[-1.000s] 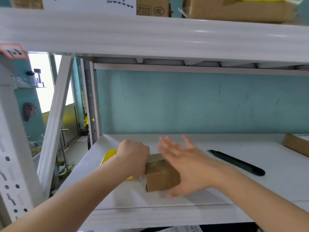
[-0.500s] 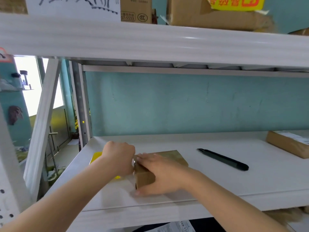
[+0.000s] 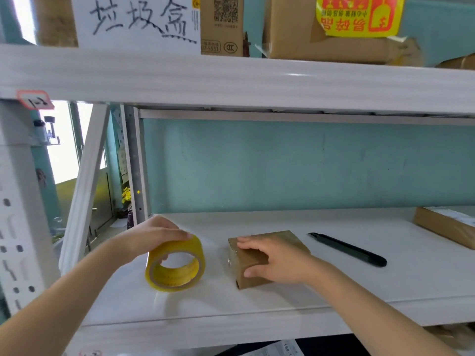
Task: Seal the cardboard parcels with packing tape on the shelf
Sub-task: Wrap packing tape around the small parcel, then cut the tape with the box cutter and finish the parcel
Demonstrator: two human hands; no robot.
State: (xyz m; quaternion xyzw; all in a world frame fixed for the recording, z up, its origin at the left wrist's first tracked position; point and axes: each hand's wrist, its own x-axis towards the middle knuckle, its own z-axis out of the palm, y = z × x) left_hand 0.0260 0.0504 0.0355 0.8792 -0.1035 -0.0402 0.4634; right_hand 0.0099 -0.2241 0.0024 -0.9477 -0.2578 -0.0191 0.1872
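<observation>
- One head-worn wide-angle camera faces forward and slightly down into a white shelf bay (image 3: 282, 299).
- It sits close: the shelf's front edge runs near the frame's bottom, the upper shelf beam (image 3: 231, 80) crossing above it.

A white metal shelf unit (image 3: 231, 80) is filling the view, its upper board spanning the top and its lower board (image 3: 282, 304) gleaming faintly. Behind the shelf unit, a teal painted wall (image 3: 308, 163) is showing scuffs and pale marks. To the left of the shelf unit, a bright window (image 3: 64, 155) is letting in strong daylight, and a white diagonal brace (image 3: 84, 188) is crossing in front of it. A perforated white post (image 3: 15, 201) is standing at the shelf unit's left edge.
</observation>
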